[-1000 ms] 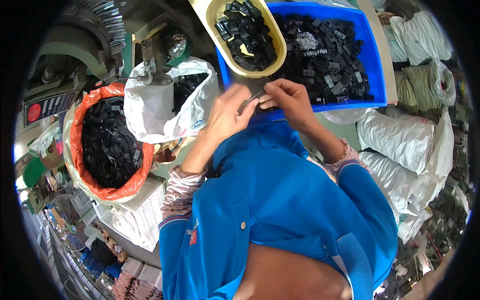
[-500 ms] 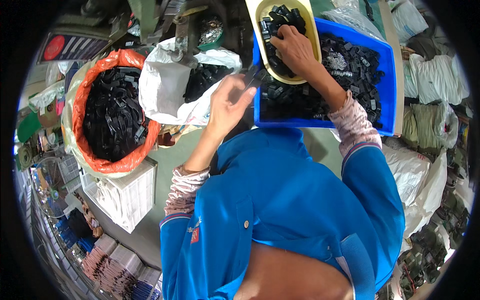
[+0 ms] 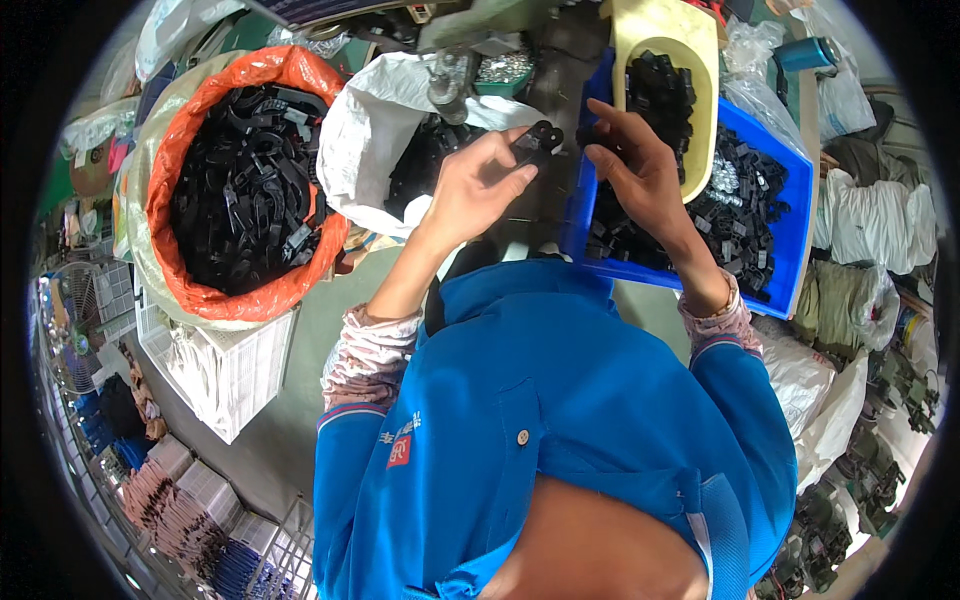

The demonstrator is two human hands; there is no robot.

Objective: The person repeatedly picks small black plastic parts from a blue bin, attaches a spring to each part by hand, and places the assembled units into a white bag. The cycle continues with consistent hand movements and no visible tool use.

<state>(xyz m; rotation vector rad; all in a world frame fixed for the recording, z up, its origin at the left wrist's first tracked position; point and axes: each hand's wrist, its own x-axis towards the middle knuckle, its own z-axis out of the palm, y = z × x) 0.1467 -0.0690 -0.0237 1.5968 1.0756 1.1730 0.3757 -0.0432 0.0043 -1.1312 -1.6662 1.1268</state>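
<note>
Between the thumb and fingers of my left hand (image 3: 475, 187) is a black plastic part (image 3: 538, 143) with round holes at its end. My right hand (image 3: 643, 172) pinches a small black piece (image 3: 590, 136) a short way to the right of that part, and the two do not touch. Beyond my right hand, a cream-yellow tub (image 3: 706, 60) holds small black pieces (image 3: 662, 95). It sits over a blue bin (image 3: 797, 245) filled with black plastic parts and a patch of shiny metal bits. My left hand is nearest to a white sack (image 3: 352, 140) with black parts inside.
An orange-lined bag (image 3: 165, 215) full of black parts stands at the left, by a white plastic crate (image 3: 225, 385). Above the white sack juts a metal machine part (image 3: 447, 92). Behind it is a green container (image 3: 500, 86) of small metal pieces. White sacks (image 3: 870, 220) line the right.
My right hand has come out of the yellow tub and moved left toward my left hand, now with a small black piece. The view has shifted, and my left hand keeps its part.
</note>
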